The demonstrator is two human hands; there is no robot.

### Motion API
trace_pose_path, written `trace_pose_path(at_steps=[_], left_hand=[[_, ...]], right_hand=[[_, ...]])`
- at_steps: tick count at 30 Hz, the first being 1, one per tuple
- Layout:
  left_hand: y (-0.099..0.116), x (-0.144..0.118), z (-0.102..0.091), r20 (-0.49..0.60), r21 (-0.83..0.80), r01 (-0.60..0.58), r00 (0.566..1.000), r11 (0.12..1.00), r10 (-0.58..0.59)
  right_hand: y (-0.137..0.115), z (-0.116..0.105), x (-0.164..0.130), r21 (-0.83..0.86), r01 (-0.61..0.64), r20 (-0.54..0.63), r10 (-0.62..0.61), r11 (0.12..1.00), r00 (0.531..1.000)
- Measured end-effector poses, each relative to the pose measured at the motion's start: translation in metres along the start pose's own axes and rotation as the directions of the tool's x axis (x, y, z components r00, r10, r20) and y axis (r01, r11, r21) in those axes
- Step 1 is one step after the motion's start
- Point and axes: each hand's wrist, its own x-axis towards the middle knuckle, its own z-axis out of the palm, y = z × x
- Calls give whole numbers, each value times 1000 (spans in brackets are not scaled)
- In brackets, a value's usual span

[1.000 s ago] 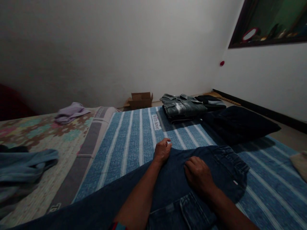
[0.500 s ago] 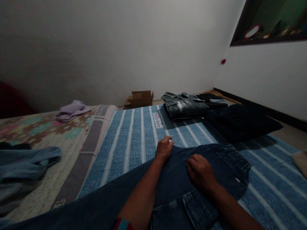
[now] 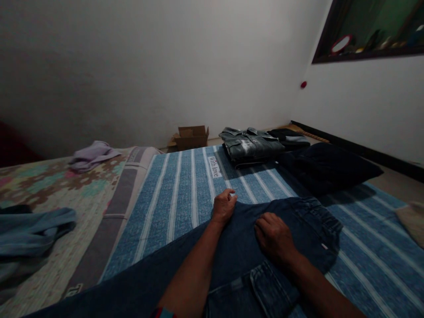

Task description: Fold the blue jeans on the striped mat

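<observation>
A pair of dark blue jeans (image 3: 298, 229) lies spread on a blue and white striped blanket (image 3: 185, 194). My left hand (image 3: 224, 206) grips the far edge of the denim with curled fingers. My right hand (image 3: 273, 238) rests knuckles-up on the jeans a little to the right, fingers bent and pressed into the cloth near the waistband.
A folded grey-green denim jacket (image 3: 251, 144) and dark folded clothes (image 3: 288, 138) lie at the blanket's far end, beside a dark pillow (image 3: 327, 168). A cardboard box (image 3: 191, 137) stands by the wall. A lilac garment (image 3: 91, 155) and a light blue garment (image 3: 29, 229) lie at left.
Both hands stay on the jeans in nearly the same place. Only the view has shifted slightly.
</observation>
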Motion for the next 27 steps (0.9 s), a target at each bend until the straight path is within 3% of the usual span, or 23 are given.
trace_pose_path(at_steps=[27], left_hand=[[-2,2,-2,8,37,-7,1000,999,7]], right_hand=[[0,0,3,0,-11,20,11,1000,1000]])
